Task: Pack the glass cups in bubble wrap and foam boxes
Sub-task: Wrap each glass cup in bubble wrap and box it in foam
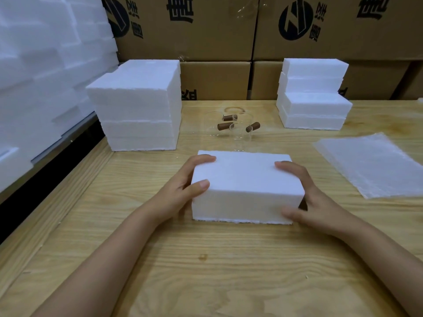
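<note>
Clasped at opposite ends by the left grip (183,188) and right grip (309,200): a white rectangular foam box (245,179), fingers curled over its top, thumbs against the near face. Set flat on the pale wooden worktop (206,259), directly before the person. Best handled, by judgement, with light, even pressure, kept level, crumbly edges spared. Just behind it, unwrapped clear glass cups (225,126) with brown cylindrical handles, clustered; number uncertain through transparent walls. At right, translucent bubble-wrap sheets (375,165); at left, a tall white foam stack (142,106); rear right, a smaller foam stack (313,94). Box contents hidden; lid seam not discernible.
</note>
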Tool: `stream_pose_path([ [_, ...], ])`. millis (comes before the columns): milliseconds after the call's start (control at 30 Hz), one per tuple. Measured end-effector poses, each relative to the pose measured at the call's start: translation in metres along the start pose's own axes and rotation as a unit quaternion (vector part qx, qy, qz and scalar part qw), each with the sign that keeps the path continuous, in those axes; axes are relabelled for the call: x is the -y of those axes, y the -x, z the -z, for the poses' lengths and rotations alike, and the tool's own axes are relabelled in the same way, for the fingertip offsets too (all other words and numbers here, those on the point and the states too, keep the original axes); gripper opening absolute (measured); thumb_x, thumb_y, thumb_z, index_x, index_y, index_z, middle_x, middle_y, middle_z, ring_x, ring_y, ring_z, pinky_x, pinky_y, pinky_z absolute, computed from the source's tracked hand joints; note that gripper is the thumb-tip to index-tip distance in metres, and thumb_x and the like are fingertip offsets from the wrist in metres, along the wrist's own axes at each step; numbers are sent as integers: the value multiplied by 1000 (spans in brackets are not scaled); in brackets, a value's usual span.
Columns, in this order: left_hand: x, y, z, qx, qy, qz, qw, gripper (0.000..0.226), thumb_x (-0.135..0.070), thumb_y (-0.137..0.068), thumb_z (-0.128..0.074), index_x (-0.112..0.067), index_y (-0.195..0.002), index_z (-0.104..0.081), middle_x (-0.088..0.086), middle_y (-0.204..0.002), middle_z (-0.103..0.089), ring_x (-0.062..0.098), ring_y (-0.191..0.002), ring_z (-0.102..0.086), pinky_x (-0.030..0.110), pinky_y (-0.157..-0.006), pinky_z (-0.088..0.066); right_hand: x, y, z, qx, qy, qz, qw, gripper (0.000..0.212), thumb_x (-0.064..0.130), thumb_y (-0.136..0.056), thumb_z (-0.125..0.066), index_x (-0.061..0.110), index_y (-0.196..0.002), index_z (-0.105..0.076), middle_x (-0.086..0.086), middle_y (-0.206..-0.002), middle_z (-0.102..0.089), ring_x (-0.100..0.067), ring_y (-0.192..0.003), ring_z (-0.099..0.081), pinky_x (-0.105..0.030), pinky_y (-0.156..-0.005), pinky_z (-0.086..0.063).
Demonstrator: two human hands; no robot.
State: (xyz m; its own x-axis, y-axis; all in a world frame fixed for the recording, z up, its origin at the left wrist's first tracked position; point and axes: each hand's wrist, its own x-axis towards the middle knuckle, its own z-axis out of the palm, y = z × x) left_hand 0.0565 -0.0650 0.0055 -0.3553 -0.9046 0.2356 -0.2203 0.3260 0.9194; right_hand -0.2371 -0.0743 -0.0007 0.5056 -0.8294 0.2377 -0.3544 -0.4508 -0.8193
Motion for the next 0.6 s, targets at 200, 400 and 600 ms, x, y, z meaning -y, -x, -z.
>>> stream_pose_path([
  [200, 8, 5, 10, 58, -72, 37, 995, 112, -28, -57, -90, -61, -137, -19, -48, -122, -38, -9, -114, -52, 11, -85, -47, -8, 1, 4, 32, 50, -21, 998, 110, 23, -59, -91, 72, -122, -15, 52, -124, -16, 18, -108, -43, -3, -77, -42],
  [400, 4, 0, 11, 17, -18, 45, 999, 104, -24, -50, -90, -53, -134, -36, -33, -114, -58, 7, -108, -62, 28, -85, -55, 5, -5, 8, 9, -33, -26, 999, 97, 31, -49, -88, 61, -122, -31, 45, -122, -32, 12, -100, -53, -9, -74, -48],
  [600, -9, -5, 20, 32, 22, 68, 997, 85, -45, -55, -77, -48, -132, -42, -16, -114, -65, 8, -108, -62, 19, -83, -52, 19, -13, 22, 59, -94, -65, 992, 85, 44, -49, -81, 58, -118, -34, 35, -108, -49, 8, -103, -54, -13, -75, -49],
])
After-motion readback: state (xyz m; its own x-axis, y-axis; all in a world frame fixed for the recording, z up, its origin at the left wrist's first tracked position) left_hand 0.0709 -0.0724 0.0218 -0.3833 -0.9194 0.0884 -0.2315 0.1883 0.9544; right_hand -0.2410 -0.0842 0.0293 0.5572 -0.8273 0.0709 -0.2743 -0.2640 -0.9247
